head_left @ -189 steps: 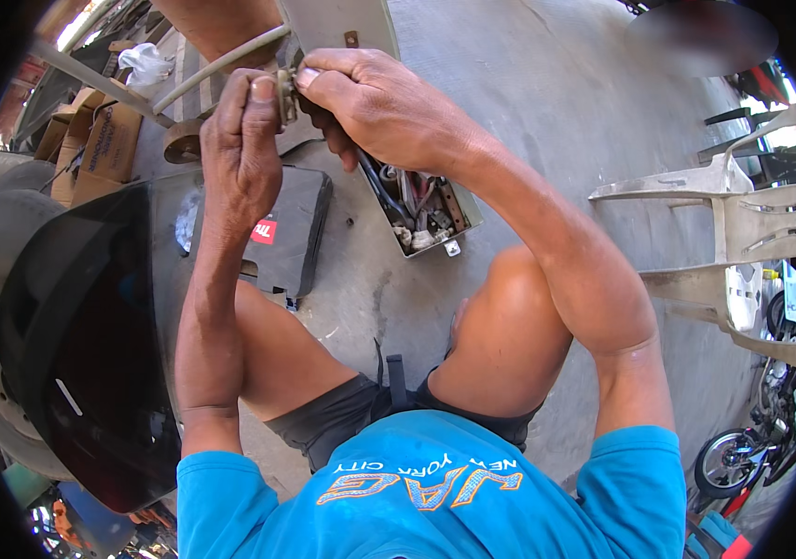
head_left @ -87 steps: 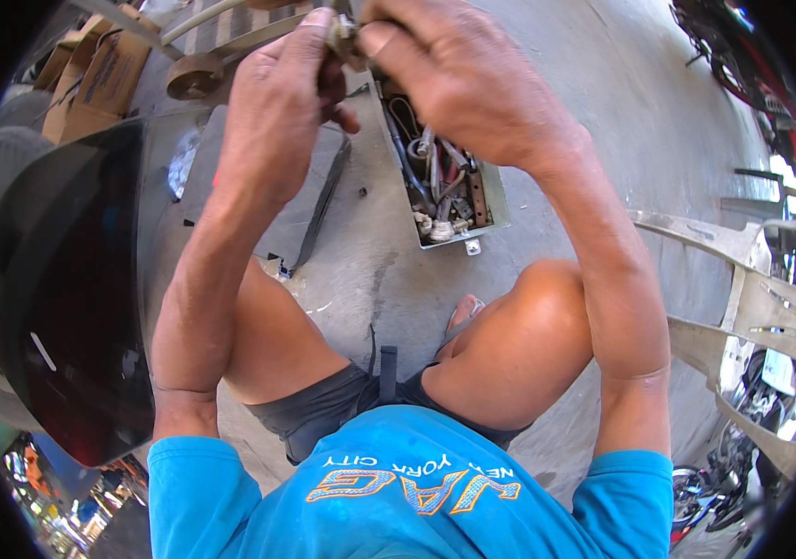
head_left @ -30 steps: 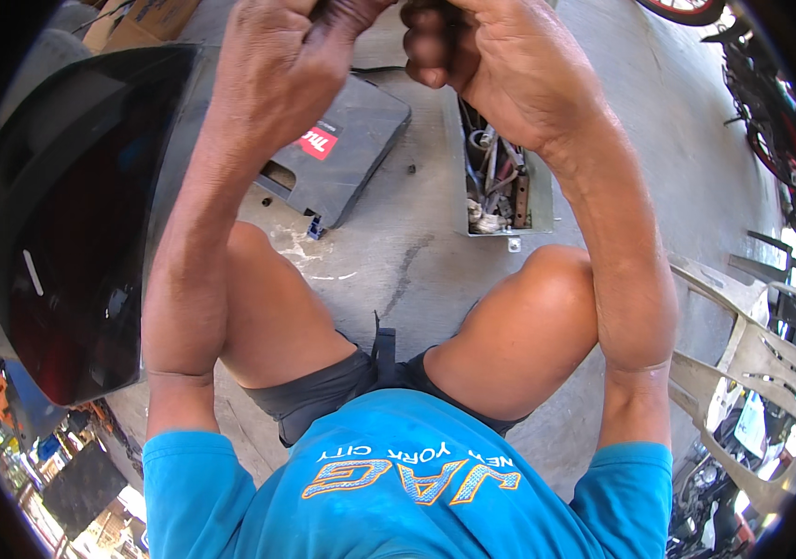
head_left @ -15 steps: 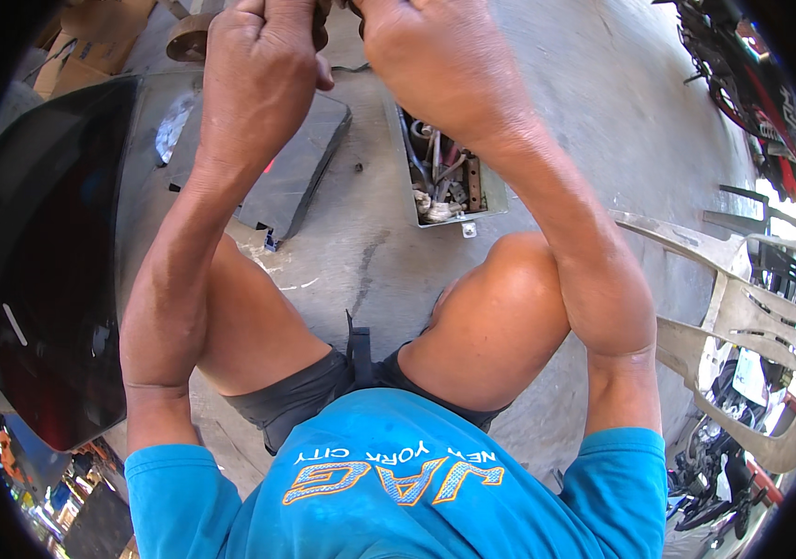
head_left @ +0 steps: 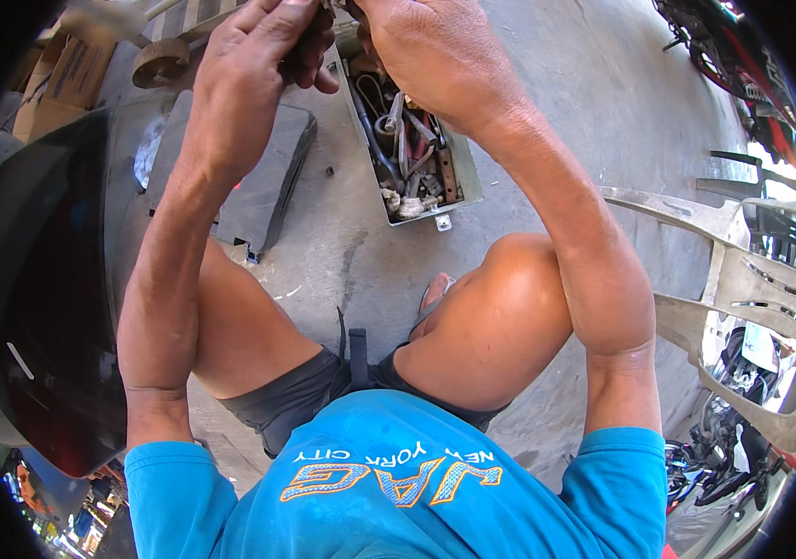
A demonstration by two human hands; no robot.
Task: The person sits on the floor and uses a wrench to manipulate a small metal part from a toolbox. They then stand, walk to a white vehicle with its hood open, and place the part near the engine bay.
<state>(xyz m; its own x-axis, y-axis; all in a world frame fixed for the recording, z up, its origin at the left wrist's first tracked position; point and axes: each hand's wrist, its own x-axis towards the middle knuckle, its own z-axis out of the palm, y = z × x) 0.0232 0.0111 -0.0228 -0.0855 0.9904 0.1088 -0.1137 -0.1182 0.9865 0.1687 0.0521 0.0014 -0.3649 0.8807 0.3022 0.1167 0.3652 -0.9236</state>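
Note:
My left hand [head_left: 263, 51] and my right hand [head_left: 426, 51] meet at the top edge of the view, fingers curled around a small dark part that is mostly cut off by the frame. Just below them an open metal toolbox [head_left: 459, 191] sits on the concrete, holding several pliers and other hand tools [head_left: 407, 154]. What the hands grip cannot be made out clearly.
A dark grey plastic case [head_left: 258, 182] lies left of the toolbox. A black welding visor [head_left: 39, 289] fills the left side. A beige plastic chair [head_left: 743, 298] stands at right, motorbikes [head_left: 743, 56] beyond. Cardboard boxes [head_left: 58, 79] and a small wheel [head_left: 160, 61] are at upper left.
The view shifted as my head moved; both hands stayed raised together over the toolbox, working the small part between them.

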